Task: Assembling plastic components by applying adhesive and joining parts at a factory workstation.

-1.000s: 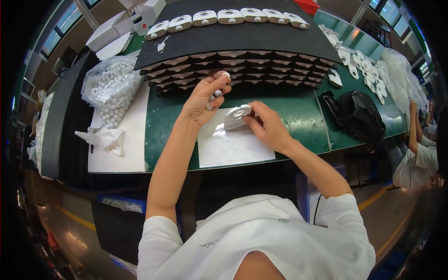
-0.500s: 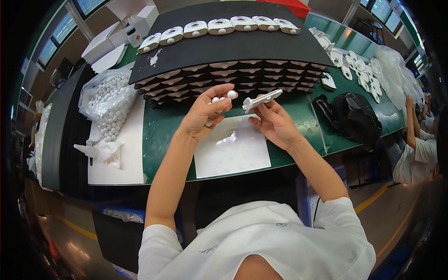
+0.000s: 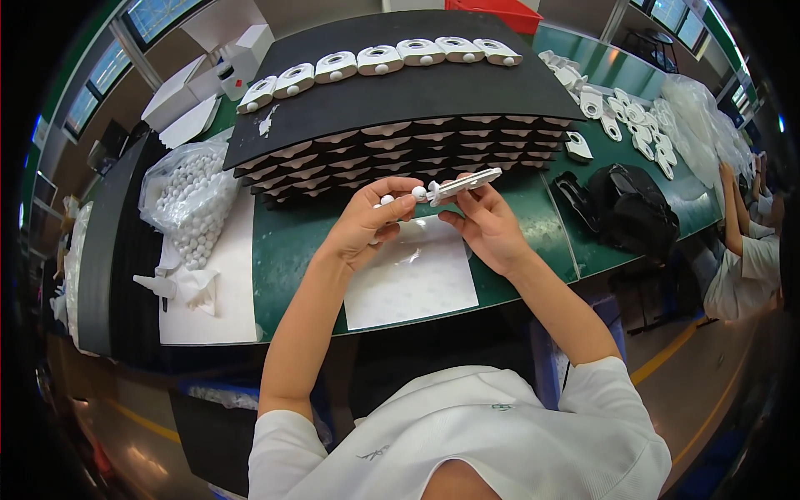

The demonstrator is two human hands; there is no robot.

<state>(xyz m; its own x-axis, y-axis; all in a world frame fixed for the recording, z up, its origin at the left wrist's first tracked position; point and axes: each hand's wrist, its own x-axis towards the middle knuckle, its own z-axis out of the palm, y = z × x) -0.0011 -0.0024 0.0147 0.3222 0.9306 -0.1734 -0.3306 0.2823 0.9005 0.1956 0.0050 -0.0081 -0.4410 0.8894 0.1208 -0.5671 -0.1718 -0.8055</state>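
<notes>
Leftward, clear bag (image 3: 187, 196) of white balls

Front: a tall stack of black trays (image 3: 400, 142) is blocking the way.
Left: a bag of white balls (image 3: 190, 204) is sitting close.
Right: a black bag (image 3: 637, 217) is taking up room.
Below hands: the white sheet (image 3: 412, 279) is lying flat, leaving room.

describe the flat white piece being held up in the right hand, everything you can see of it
The flat white piece looks like moulded plastic, elongated, seen nearly edge-on and tilted with its right end higher. The right hand pinches it from below, above the green table. Its left end meets a small white ball held in the left hand. Finer detail is too small to tell.
</notes>
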